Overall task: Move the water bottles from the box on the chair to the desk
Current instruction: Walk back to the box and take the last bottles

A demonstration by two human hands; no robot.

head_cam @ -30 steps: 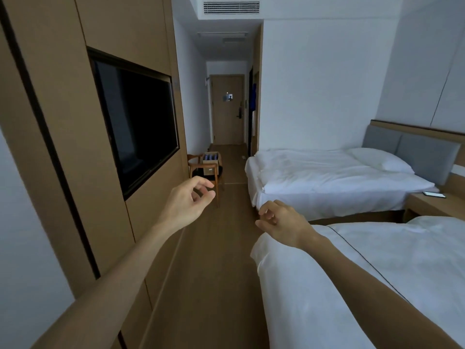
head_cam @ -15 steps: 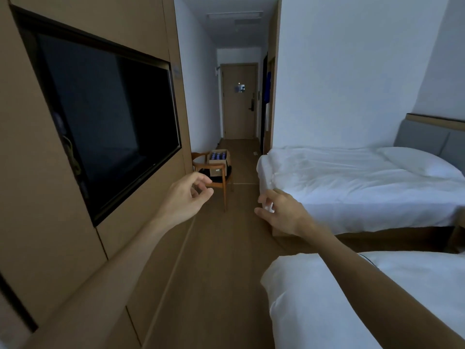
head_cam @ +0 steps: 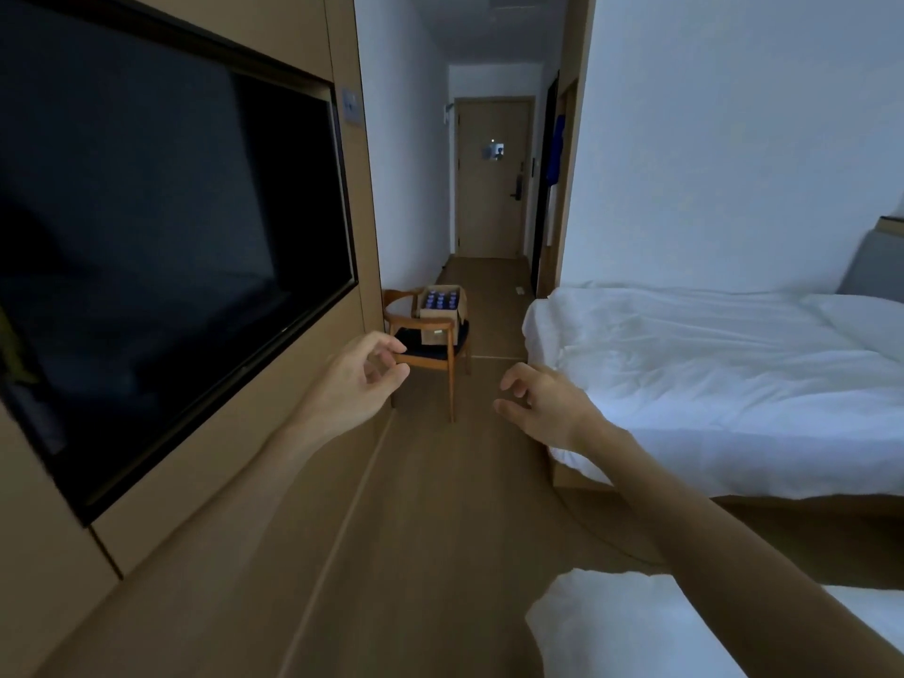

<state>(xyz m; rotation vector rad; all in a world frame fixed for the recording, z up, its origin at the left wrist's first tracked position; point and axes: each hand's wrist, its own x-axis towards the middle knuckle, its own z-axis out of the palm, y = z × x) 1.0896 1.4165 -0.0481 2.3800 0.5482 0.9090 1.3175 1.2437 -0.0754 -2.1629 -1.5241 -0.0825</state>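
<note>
Nearest is the corner of a white bed (head_cam: 636,628) at lower right, with both bare forearms reaching out over the wood floor (head_cam: 440,530). The left hand (head_cam: 359,381) is held out with its grip loose, fingers softly curled round nothing. The right hand (head_cam: 543,408) is the same, fingers hanging relaxed, nothing in it. A dark TV (head_cam: 161,247) fills the wall panel on the left; a second bed (head_cam: 709,379) lies to the right.

Further on, against the left wall, stands the chair (head_cam: 430,352), well apart from both hands. The box (head_cam: 440,313) sits on its seat, flaps up, the bottles (head_cam: 439,300) standing packed inside with their blue caps showing. Beyond is the hallway and the door (head_cam: 493,178).

The worktop is nowhere in sight, so each bottle means a carry between chair and beds. Risks, as I judge them: the aisle is narrow, and a shin could catch the chair leg or the bed corner; tugging one bottle from a tight pack could drag the box off the seat; the dim light makes a fumble likelier.

No brand or writing can be read; the pale label on the box is too small.
</note>
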